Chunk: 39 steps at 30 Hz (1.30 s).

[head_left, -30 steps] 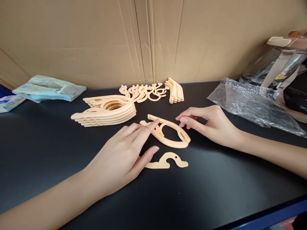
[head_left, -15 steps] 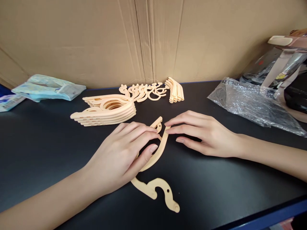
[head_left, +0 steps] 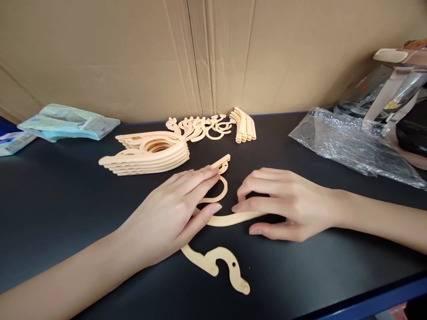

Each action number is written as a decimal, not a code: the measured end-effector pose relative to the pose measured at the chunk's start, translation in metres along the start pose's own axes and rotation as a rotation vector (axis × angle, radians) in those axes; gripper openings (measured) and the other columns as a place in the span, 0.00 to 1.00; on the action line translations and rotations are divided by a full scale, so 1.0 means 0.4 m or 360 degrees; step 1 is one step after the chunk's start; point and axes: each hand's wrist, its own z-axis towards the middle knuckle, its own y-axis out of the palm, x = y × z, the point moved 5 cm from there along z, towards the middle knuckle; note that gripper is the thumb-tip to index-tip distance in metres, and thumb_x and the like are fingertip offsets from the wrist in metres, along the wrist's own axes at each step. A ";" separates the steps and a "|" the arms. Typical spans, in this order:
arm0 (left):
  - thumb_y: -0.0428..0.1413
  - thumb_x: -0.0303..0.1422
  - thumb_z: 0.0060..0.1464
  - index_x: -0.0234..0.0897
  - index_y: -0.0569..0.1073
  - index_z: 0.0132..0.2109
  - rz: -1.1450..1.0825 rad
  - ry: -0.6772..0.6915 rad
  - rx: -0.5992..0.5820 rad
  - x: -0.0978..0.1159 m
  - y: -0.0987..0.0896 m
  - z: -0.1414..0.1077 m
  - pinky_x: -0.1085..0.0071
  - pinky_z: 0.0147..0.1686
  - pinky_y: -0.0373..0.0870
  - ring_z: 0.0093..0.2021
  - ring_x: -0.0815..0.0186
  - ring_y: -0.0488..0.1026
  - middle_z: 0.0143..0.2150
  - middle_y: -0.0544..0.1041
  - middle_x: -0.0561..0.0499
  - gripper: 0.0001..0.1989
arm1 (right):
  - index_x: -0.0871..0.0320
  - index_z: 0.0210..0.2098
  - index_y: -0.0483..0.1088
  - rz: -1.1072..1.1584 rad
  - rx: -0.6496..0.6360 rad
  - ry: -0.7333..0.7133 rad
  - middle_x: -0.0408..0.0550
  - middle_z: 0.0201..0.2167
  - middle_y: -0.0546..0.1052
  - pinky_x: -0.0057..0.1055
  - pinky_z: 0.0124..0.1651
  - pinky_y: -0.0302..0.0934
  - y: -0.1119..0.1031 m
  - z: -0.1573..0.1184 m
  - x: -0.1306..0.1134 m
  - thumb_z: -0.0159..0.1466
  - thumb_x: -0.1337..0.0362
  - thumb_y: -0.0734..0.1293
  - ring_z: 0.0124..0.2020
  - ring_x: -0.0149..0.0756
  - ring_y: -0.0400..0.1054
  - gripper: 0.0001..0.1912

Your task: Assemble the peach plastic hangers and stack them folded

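My left hand (head_left: pixel 173 213) lies with its fingers stretched over cream plastic pieces, covering part of them. A straight end and a curved loop (head_left: pixel 224 191) stick out beyond its fingers. My right hand (head_left: pixel 283 202) has its fingers bent and apart over the outer end of a curved cream arm (head_left: pixel 230 220), which runs rightward from under my left thumb. Whether the right fingers grip it cannot be made out. Nearer the front, a cream hook piece (head_left: pixel 233 266) with a small hole lies beside another cream strip (head_left: pixel 200 260).
A stack of cream hanger parts (head_left: pixel 150 162) stands behind my left hand. Small hooks (head_left: pixel 200 126) and short arms (head_left: pixel 245 126) lie by the cardboard (head_left: pixel 133 58). Left is a blue packet (head_left: pixel 70 122); right are crinkled clear plastic (head_left: pixel 350 146) and a clear container (head_left: pixel 367 89).
The curved arm has swung outward from my left hand, from pointing away to pointing right. My right hand has moved toward me with it. The straight end under my left fingers has shifted slightly away.
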 end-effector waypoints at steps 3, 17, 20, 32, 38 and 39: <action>0.44 0.40 0.72 0.34 0.64 0.66 -0.0086 -0.0045 0.0003 -0.002 -0.003 0.003 0.61 0.63 0.64 0.65 0.56 0.66 0.67 0.69 0.43 0.22 | 0.66 0.51 0.73 0.0000 -0.0047 -0.0026 0.59 0.50 0.76 0.40 0.52 0.64 0.006 -0.001 -0.010 0.72 0.58 0.63 0.50 0.44 0.69 0.17; 0.49 0.27 0.68 0.35 0.74 0.42 0.0036 0.0036 0.0216 0.008 -0.030 0.009 0.60 0.53 0.67 0.52 0.58 0.72 0.52 0.76 0.46 0.09 | 0.60 0.48 0.76 -0.0331 0.0150 -0.0109 0.50 0.46 0.81 0.36 0.54 0.67 -0.014 0.013 -0.064 0.75 0.57 0.60 0.49 0.38 0.73 0.16; 0.51 0.27 0.67 0.37 0.74 0.41 0.0009 0.0025 0.0214 0.011 -0.034 0.011 0.59 0.53 0.67 0.52 0.58 0.72 0.52 0.77 0.46 0.07 | 0.57 0.49 0.77 -0.0196 0.0119 -0.0266 0.44 0.45 0.82 0.31 0.55 0.67 -0.003 0.019 -0.125 0.75 0.63 0.60 0.45 0.32 0.74 0.14; 0.52 0.24 0.65 0.36 0.74 0.45 -0.0172 0.0329 0.0085 0.043 -0.030 0.012 0.64 0.44 0.65 0.42 0.63 0.74 0.39 0.79 0.51 0.07 | 0.60 0.34 0.76 -0.0120 0.0034 -0.0096 0.47 0.32 0.78 0.31 0.39 0.66 -0.012 0.021 -0.093 0.74 0.71 0.57 0.30 0.33 0.67 0.18; 0.51 0.23 0.67 0.34 0.74 0.46 -0.0078 0.0370 0.0083 0.045 -0.028 0.010 0.64 0.42 0.64 0.40 0.63 0.75 0.40 0.79 0.50 0.08 | 0.62 0.43 0.73 -0.0218 -0.0060 -0.0009 0.48 0.35 0.77 0.35 0.46 0.61 -0.033 0.010 -0.037 0.72 0.75 0.57 0.37 0.35 0.67 0.13; 0.51 0.24 0.67 0.35 0.74 0.46 -0.0058 0.0362 0.0083 0.046 -0.029 0.011 0.64 0.42 0.64 0.40 0.63 0.75 0.40 0.79 0.50 0.07 | 0.62 0.44 0.73 -0.0201 -0.0079 0.0023 0.48 0.36 0.77 0.35 0.48 0.61 -0.036 0.007 -0.026 0.71 0.75 0.57 0.39 0.35 0.67 0.13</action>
